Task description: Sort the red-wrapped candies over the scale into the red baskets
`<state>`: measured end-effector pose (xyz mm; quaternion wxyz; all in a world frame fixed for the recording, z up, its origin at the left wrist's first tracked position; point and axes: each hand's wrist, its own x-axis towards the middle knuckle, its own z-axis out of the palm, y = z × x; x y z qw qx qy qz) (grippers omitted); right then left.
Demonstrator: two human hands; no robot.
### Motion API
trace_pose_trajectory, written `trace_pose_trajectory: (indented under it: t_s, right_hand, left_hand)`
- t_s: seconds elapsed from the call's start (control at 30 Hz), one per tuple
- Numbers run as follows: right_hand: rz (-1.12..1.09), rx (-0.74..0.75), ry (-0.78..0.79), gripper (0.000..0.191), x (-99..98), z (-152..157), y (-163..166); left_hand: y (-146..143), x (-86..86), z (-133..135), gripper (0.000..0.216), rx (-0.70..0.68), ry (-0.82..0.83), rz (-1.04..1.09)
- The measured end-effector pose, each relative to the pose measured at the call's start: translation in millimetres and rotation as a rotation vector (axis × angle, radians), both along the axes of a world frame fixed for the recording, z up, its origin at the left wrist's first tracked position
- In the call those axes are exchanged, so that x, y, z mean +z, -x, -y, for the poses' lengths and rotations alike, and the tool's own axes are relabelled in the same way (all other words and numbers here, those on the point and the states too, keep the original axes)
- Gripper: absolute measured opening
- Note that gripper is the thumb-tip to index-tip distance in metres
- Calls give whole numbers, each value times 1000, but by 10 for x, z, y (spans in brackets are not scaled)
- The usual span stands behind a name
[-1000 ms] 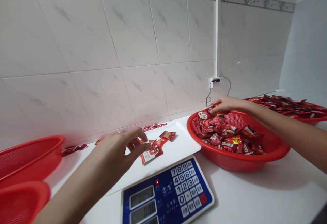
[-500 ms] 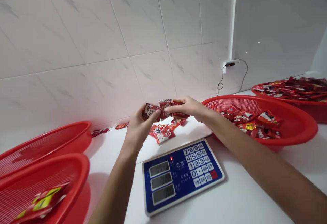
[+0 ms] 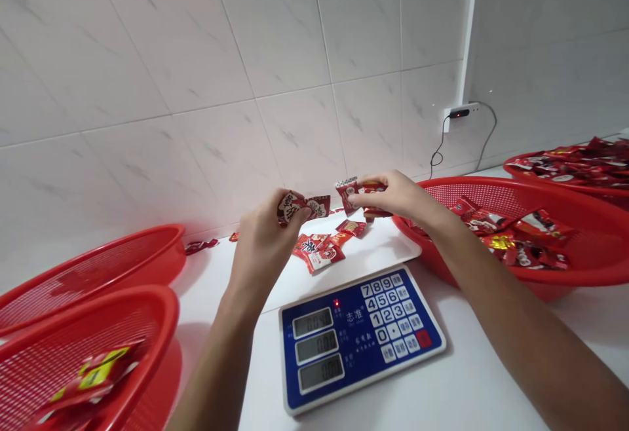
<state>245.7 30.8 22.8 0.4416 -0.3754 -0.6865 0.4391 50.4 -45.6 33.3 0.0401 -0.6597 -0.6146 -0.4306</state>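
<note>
1. The red snack packets in your grasp are raised above the scale's white tray (image 3: 381, 257), toward its back edge, with a gap between your two hands.
2. Your left hand (image 3: 260, 241) grips what look like two overlapping packets (image 3: 318, 207), thumb across the front. That pinch probably stops the slick wrappers sliding apart and leaves the printed faces toward you.
3. Your right hand (image 3: 398, 195) pinches at least two more packets (image 3: 346, 195) between thumb and fingers; your hand covers part of them, so you cannot get a sure count. Holding them by their ends likely makes each one easy to part from the rest.
4. Below, a small cluster of loose packets (image 3: 324, 257) lies around the tray's middle, overlapping, presumably there so that the digital scale (image 3: 363, 352) bears their weight. Its panel faces you, readable from where you stand.
5. Just beside the tray's right corner, a red mesh basket (image 3: 597, 244) holds more packets, within easy reach of your right hand; a fuller basket (image 3: 521, 169) sits behind, toward the counter's back edge.
6. At the counter's left, two red baskets (image 3: 167, 306) stand close together; the nearer contains red-and-yellow packets (image 3: 98, 378).
</note>
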Motion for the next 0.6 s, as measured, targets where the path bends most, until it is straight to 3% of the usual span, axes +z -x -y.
trace_pose_trajectory:
  t_s: [0.17, 0.27, 0.43, 0.6]
  right_hand:
    - [299, -67, -109, 41, -35, -63, -62]
    - [184, -105, -155, 40, -3, -15, -46]
    - [-106, -57, -165, 13, 112, 170, -29]
    - [-138, -60, -195, 23, 118, 211, -16]
  left_hand:
    - [76, 49, 16, 14, 77, -77, 33]
    - [108, 84, 58, 17, 96, -118, 64]
    - [94, 124, 127, 19, 104, -185, 97]
    - [47, 128, 144, 20, 53, -176, 118]
